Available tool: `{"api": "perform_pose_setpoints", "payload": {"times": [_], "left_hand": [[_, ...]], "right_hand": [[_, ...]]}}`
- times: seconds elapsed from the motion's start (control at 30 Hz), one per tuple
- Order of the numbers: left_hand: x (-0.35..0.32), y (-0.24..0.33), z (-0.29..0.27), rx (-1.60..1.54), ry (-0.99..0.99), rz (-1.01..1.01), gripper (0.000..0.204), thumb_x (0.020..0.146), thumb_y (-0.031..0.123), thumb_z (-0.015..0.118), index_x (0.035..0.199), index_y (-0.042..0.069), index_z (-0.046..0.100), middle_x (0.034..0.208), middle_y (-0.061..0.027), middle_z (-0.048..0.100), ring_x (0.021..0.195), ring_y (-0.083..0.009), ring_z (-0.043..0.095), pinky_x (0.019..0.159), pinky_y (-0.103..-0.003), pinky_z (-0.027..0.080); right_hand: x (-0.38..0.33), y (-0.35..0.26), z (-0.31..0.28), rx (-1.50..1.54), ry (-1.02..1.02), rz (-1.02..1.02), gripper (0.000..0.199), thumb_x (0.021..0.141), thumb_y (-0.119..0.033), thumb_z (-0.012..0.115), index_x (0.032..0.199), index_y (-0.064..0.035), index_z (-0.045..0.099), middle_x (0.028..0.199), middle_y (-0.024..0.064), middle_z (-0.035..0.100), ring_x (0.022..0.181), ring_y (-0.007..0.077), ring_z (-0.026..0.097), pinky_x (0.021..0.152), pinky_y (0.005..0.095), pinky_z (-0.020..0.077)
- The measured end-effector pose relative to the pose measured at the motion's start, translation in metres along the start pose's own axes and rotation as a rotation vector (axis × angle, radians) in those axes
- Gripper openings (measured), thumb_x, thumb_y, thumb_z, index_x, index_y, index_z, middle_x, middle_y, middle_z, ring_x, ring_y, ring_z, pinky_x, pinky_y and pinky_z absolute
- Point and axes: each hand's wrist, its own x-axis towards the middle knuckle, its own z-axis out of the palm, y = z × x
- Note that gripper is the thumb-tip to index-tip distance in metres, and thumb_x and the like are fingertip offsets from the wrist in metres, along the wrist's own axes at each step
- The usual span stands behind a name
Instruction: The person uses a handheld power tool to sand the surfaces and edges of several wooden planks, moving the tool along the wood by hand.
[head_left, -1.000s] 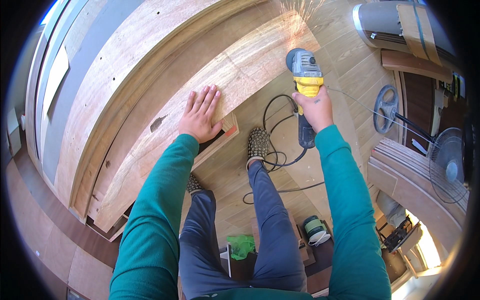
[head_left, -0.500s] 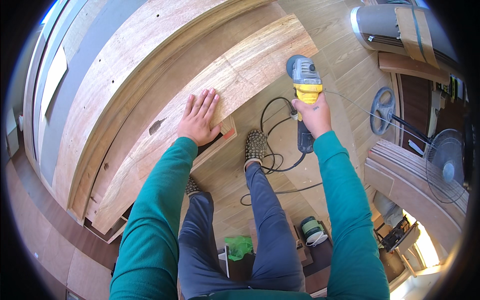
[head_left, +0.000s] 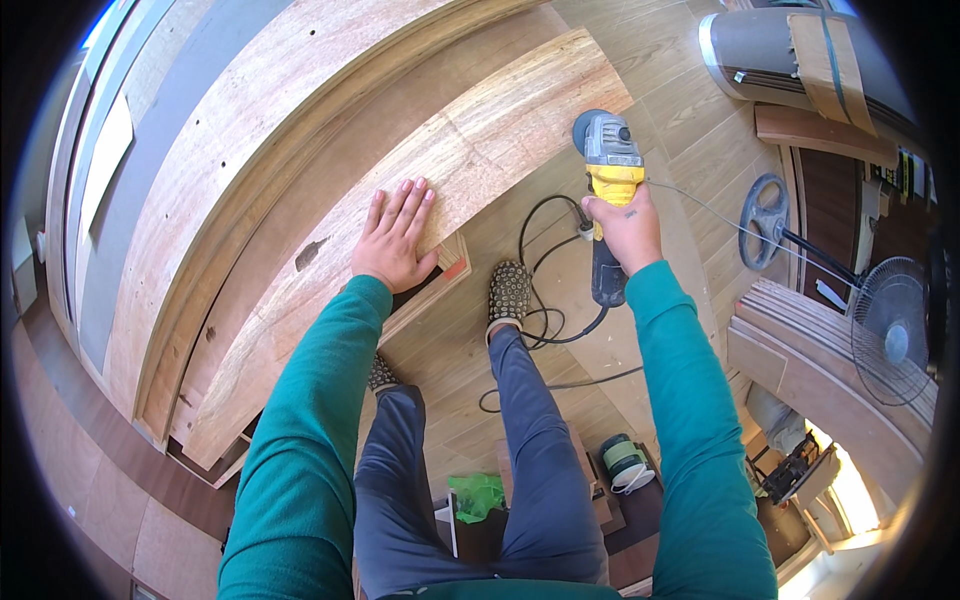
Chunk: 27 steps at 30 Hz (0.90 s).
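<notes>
Right hand (head_left: 630, 228) clear of board edge (head_left: 522, 168)

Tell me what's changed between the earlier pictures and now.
Sparks no longer fly from the yellow-and-grey angle grinder, which has shifted slightly down in view. Nothing was grasped or released: the right hand still grips it; the left hand still lies flat on the long, pale wooden board.
</notes>
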Motion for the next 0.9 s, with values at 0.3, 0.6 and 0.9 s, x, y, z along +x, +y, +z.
{"api": "perform_pose_setpoints", "payload": {"times": [0.3,0.6,0.9], "left_hand": [[0.000,0.000,-0.001,0.000,0.003,-0.001,0.089,0.093,0.050,0.063,0.166,0.011,0.031,0.174,-0.0077,0.027,0.162,-0.0244,0.022,0.134,-0.047,0.009],[-0.001,0.000,0.002,-0.020,0.009,-0.019,0.089,0.091,0.049,0.059,0.168,0.014,0.028,0.175,-0.0043,0.026,0.162,-0.0207,0.020,0.134,-0.047,0.006],[-0.001,0.000,-0.002,0.005,-0.012,-0.009,0.089,0.093,0.050,0.063,0.166,0.010,0.031,0.174,-0.0085,0.027,0.162,-0.0254,0.022,0.134,-0.048,0.009]], "right_hand": [[0.004,-0.002,-0.001,0.007,0.000,0.000,0.063,0.078,-0.031,0.086,0.122,0.0042,0.058,0.109,0.0246,0.074,0.101,0.0403,0.073,0.089,0.0443,0.0570],[0.002,-0.010,0.004,-0.097,-0.027,0.026,0.062,0.079,-0.022,0.087,0.128,0.0033,0.058,0.113,0.0160,0.074,0.098,0.0261,0.073,0.089,0.0369,0.0569],[-0.001,-0.012,0.003,-0.096,-0.025,0.037,0.062,0.079,-0.025,0.087,0.126,0.0032,0.058,0.112,0.0183,0.074,0.099,0.0305,0.073,0.090,0.0396,0.0570]]}}
